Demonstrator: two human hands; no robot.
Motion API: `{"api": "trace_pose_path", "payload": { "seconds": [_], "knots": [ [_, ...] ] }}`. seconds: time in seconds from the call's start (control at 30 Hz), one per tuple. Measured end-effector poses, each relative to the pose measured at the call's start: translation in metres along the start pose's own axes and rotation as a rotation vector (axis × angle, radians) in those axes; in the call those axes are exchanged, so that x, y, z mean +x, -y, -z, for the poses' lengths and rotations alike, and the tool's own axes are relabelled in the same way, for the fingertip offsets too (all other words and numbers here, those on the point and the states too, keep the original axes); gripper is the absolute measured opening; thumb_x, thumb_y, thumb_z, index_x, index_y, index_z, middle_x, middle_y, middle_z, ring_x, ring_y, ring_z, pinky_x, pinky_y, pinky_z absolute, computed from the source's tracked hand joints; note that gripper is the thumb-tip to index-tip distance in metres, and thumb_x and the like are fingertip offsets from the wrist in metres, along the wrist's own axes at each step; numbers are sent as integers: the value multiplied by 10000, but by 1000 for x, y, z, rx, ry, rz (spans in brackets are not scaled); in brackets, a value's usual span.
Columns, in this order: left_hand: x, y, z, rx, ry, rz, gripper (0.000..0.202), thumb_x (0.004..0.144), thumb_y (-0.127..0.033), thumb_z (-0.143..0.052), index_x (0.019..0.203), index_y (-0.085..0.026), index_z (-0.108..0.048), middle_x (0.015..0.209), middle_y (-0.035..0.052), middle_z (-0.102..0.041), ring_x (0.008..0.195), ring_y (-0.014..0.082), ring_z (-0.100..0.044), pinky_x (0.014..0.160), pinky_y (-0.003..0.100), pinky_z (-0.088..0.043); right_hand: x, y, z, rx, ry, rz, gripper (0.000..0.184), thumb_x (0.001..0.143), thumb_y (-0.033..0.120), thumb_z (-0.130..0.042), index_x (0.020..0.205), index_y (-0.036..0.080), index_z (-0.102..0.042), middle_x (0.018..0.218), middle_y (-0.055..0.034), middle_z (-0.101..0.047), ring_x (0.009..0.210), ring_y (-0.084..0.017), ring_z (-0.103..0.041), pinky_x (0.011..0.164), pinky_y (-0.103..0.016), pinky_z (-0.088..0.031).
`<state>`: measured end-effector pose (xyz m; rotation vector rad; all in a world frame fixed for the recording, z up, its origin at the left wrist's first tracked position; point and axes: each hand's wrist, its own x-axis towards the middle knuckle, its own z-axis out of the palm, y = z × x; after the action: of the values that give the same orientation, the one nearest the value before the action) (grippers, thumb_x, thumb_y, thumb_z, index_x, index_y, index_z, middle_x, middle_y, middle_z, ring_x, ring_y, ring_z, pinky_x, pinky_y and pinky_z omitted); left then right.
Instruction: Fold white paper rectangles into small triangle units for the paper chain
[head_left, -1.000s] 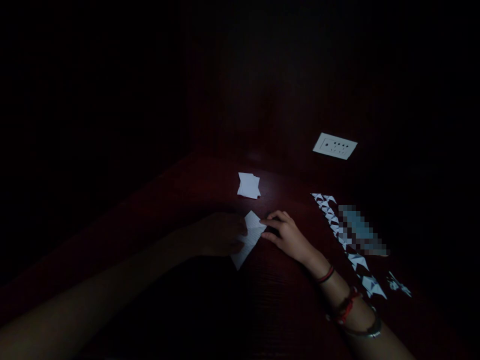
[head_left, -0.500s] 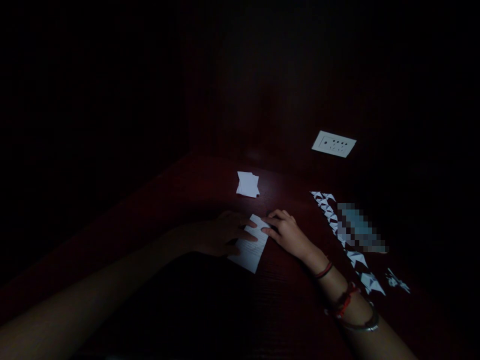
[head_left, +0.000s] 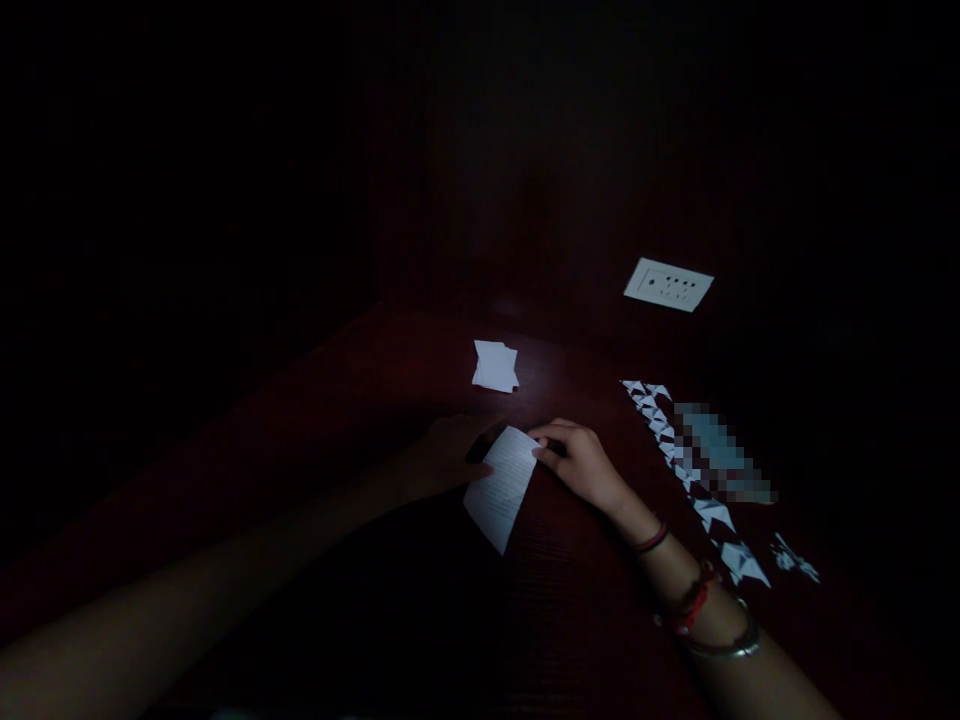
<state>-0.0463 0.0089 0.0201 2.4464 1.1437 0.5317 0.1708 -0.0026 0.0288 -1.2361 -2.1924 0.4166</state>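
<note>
A printed sheet of white paper [head_left: 504, 490] lies tilted between my hands, curving a little upward off the dark red table. My left hand [head_left: 448, 455] grips its left edge, thumb on top and the fingers reaching behind the far edge, dim in shadow. At the upper right corner, my right hand [head_left: 576, 456] pinches the paper between thumb and fingers. Beyond my hands rests a small stack of white paper pieces [head_left: 495, 366].
On the right runs a row of folded white paper pieces [head_left: 712, 513], beside a blurred-out bluish object [head_left: 720, 450]. A small tangled white item [head_left: 795, 560] lies farther right. A white socket plate [head_left: 669, 285] is on the wall. Surroundings are very dark.
My left hand's fingers have moved off the face of the paper to its left and far edges. The sheet has lifted and now bends; the right hand stays at its corner.
</note>
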Motion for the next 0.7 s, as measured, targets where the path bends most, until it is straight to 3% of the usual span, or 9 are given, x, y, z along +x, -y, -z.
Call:
{"api": "trace_pose_path", "payload": {
  "seconds": [0.13, 0.23, 0.33, 0.57, 0.7],
  "knots": [
    [0, 3, 1, 24, -27, -189, 353, 771, -222, -552, 1121, -205, -506, 1080, 35, -554, 1014, 189, -476, 892, 314, -342, -1, 0, 4, -4, 13, 139, 159, 759, 75, -541, 770, 180, -660, 789, -24, -588, 771, -133, -528, 714, -257, -412],
    [0, 2, 7, 78, 33, -357, 216, 796, -137, -514, 982, -212, -596, 1028, 24, -576, 999, 164, -477, 896, 291, -338, -1, -4, 5, -90, 88, 242, 202, 751, 54, -537, 797, 198, -671, 856, -29, -590, 828, -144, -513, 777, -296, -386],
    [-1, 0, 13, 117, 88, -459, 223, 797, -96, -514, 954, -215, -620, 984, 17, -599, 973, 151, -488, 876, 273, -355, -2, -7, 6, -170, 170, 291, 293, 745, 21, -504, 870, 227, -671, 901, -24, -593, 861, -152, -497, 808, -324, -358],
    [-3, -2, 18, 286, 74, -435, 218, 795, -170, -556, 988, -238, -631, 1002, 40, -579, 936, 177, -508, 825, 295, -377, -5, 11, 6, -277, 237, 319, 395, 773, 40, -467, 1077, 257, -592, 945, -29, -568, 877, -157, -461, 803, -322, -326],
    [-2, 2, 21, 355, 85, -411, 212, 780, -226, -589, 987, -247, -627, 954, 30, -577, 899, 172, -515, 799, 285, -373, -7, 19, 6, -328, 261, 335, 375, 808, 71, -444, 1109, 252, -575, 961, -47, -548, 882, -159, -452, 805, -319, -307]
  ]
}}
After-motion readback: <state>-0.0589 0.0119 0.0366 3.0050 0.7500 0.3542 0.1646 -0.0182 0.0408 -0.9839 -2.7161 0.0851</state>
